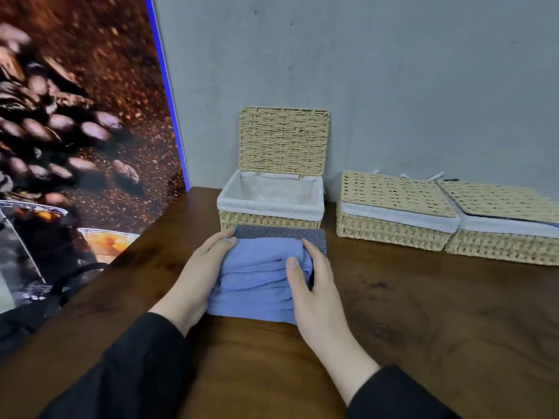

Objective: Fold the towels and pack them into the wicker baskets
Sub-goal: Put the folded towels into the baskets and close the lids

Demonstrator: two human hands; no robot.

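Observation:
A stack of folded blue towels (257, 276) rests on the dark wooden table (423, 313), with a darker striped towel (281, 234) showing at its far end. My left hand (193, 276) clasps the stack's left side and my right hand (314, 285) clasps its right side, thumb on top. Just behind the stack stands an open wicker basket (269, 220) with a white liner. Its lid (284, 139) leans upright against the wall. Nothing shows inside the basket.
Two wicker baskets with lids down sit side by side at the right, one nearer the middle (393, 228) and one at the frame edge (502, 246). A grey wall runs behind. A coffee-bean poster panel (75, 116) borders the table's left edge.

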